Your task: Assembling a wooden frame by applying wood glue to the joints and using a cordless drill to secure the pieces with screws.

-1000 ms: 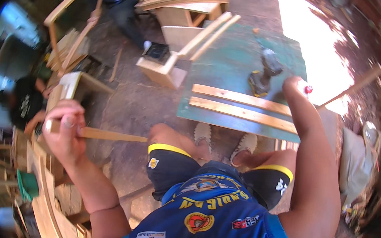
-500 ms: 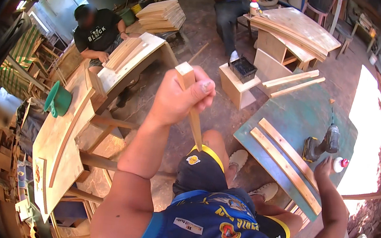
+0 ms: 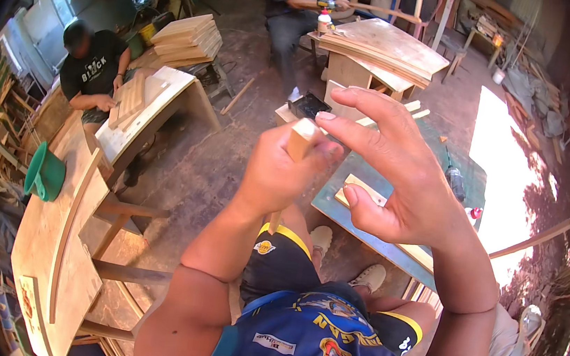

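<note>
My left hand point(image 3: 270, 169) is wrapped round a wooden strip point(image 3: 301, 141), held upright with its pale cut end on top and its lower part pointing down toward my lap. Beside that end, my right hand point(image 3: 414, 182) is raised with thumb and fingers apart and nothing visible in it. Its fingertips come close to the strip's top; whether they touch I cannot tell. Behind it on the green table point(image 3: 332, 210) lie wooden strips point(image 3: 362, 190), partly hidden by the hand. A cordless drill point(image 3: 454, 183) and a white bottle with a red cap point(image 3: 474, 213) are there too.
At left, a plywood top point(image 3: 39, 238) carries a curved strip point(image 3: 73, 238) and a green hat point(image 3: 45, 172). A person point(image 3: 97, 65) handles boards at a bench point(image 3: 169, 87). Another person point(image 3: 286, 13) uses a drill point(image 3: 326, 4) behind a wooden table point(image 3: 392, 42). A black tray point(image 3: 309, 106) stands mid-floor.
My right hand has left the white bottle on the green table and come up, open, beside the strip's top end. My left hand still grips the strip. The view has shifted to the right.
</note>
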